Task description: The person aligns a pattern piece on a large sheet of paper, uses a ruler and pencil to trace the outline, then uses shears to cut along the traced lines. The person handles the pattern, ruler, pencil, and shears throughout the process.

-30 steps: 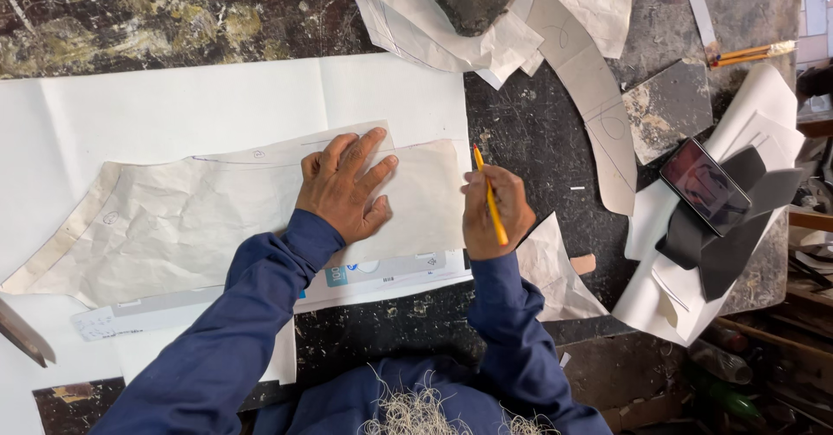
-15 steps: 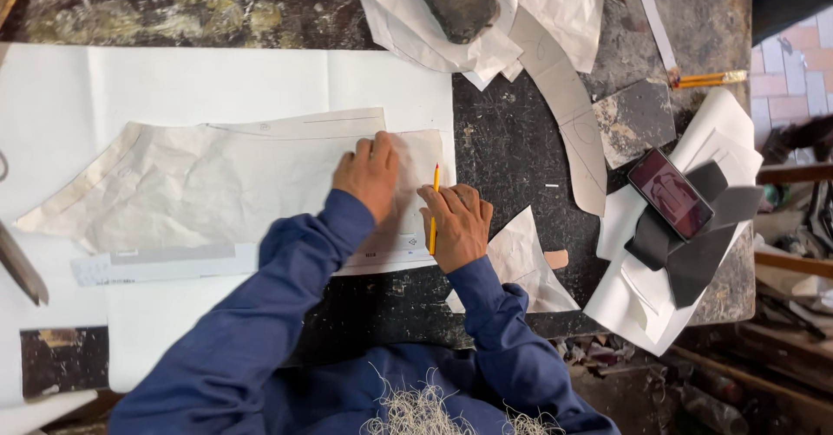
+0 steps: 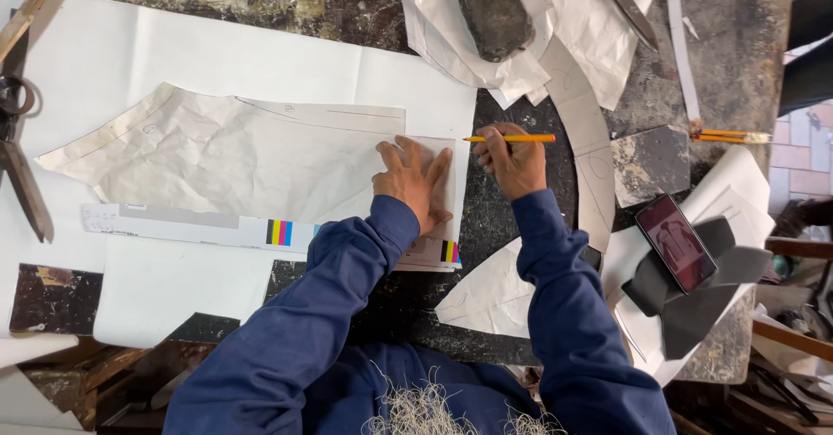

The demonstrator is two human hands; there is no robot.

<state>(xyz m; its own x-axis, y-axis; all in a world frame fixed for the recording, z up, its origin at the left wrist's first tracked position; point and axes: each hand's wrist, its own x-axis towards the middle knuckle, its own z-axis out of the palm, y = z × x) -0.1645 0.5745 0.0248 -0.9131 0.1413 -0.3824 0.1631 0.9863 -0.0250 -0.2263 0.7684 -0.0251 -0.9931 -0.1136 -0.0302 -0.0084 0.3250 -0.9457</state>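
Your left hand [image 3: 415,183] lies flat on the crinkled paper pattern [image 3: 234,162]. The fingers are spread out and press down on the right end of the pattern. It grips nothing.

Your right hand [image 3: 512,162] is curled around a yellow pencil [image 3: 510,138]. The pencil lies almost level, with one end pointing left, right at the edge of the pattern. This hand sits just beside your left hand, over the dark table [image 3: 512,227].

The pattern lies on a big white sheet [image 3: 173,53]. The sheet covers most of the left part of the table. A strip with small colour blocks [image 3: 279,232] shows just below the pattern.

Big scissors [image 3: 17,149] lie at the far left edge. A dark stone [image 3: 495,16] sits on a pile of white papers at the top. A second pair of scissors [image 3: 629,6] lies near the stone, on the same pile. A long curved paper piece [image 3: 586,131] bends down the table just right of your right hand. A phone [image 3: 677,242] rests on a dark grey shape to the right. Another pencil [image 3: 729,137] lies near the right edge of the table, well apart from your hands.
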